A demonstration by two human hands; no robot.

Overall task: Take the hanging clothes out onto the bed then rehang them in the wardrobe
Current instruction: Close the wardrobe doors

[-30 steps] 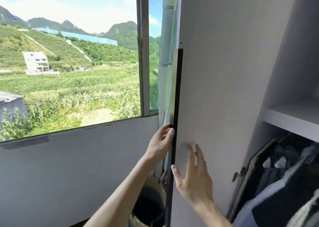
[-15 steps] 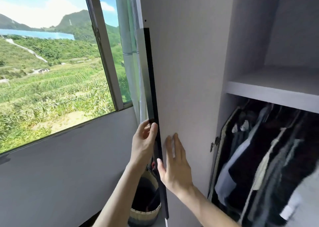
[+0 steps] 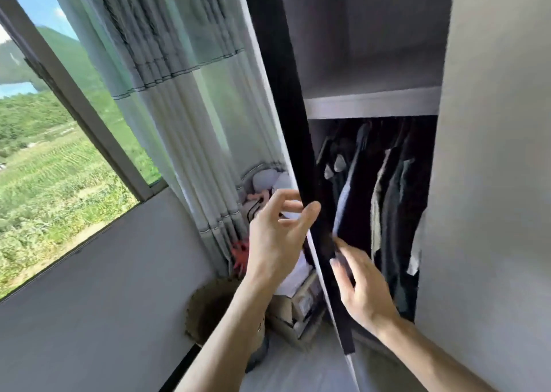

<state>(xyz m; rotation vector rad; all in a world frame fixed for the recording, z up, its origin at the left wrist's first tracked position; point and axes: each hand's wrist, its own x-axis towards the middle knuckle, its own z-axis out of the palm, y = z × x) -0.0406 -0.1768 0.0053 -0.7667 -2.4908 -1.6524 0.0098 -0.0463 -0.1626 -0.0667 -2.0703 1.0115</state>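
Note:
The wardrobe door (image 3: 301, 159) stands edge-on in the middle of the view, showing its black edge strip. My left hand (image 3: 275, 239) is on its outer side, thumb touching the edge and fingers loosely spread. My right hand (image 3: 362, 287) lies on the inner side with straight fingers against the black strip. Behind the door, several dark and grey hanging clothes (image 3: 384, 200) crowd the rail space under a white shelf (image 3: 372, 106). The rail and the hangers are hidden in shadow.
The other wardrobe door (image 3: 495, 182) fills the right side. A pale striped curtain (image 3: 179, 99) hangs left of the door beside the window (image 3: 53, 159). On the floor below are a woven basket (image 3: 205, 311) and stacked boxes (image 3: 301, 302).
The view has swung right and the door now appears edge-on instead of showing its inner face. My left hand's grip on the edge has loosened. More of the hanging clothes shows.

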